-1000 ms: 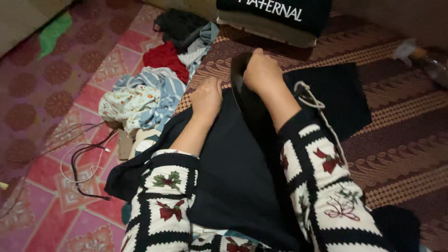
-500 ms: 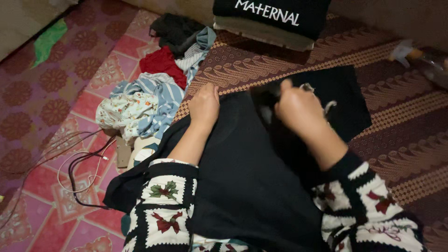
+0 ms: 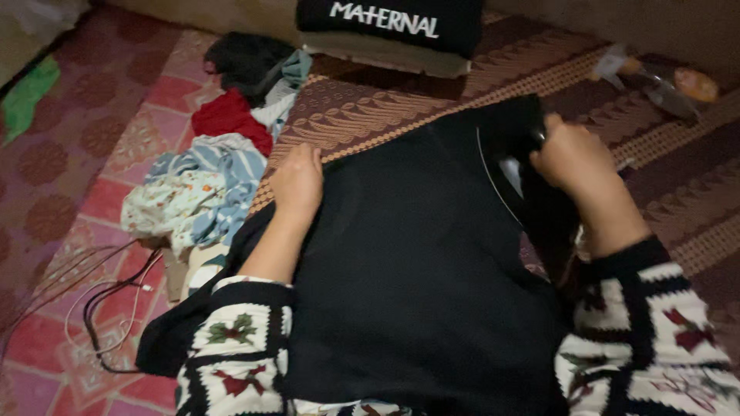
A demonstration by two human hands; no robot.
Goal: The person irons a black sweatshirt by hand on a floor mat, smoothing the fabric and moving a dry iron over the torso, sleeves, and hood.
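Observation:
A black garment (image 3: 401, 270) lies spread over a brown patterned mat (image 3: 362, 108) in front of me. My left hand (image 3: 297, 183) rests on the garment's left edge with its fingers curled down onto the cloth, pinning it. My right hand (image 3: 574, 158) grips the handle of a black iron (image 3: 510, 166) with a thin pale rim, which sits on the garment's upper right part. Both my sleeves are black and white with red flower squares.
A loose pile of coloured clothes (image 3: 204, 173) lies left of the mat on a pink patterned floor (image 3: 85, 162). A folded stack (image 3: 389, 35) topped by a black printed garment sits at the back. Cables (image 3: 108, 304) trail at lower left. A plastic-wrapped item (image 3: 655, 77) lies at upper right.
My right hand has slid the iron from the garment's upper middle to its upper right. My left hand has stayed on the left edge. The view has shifted right.

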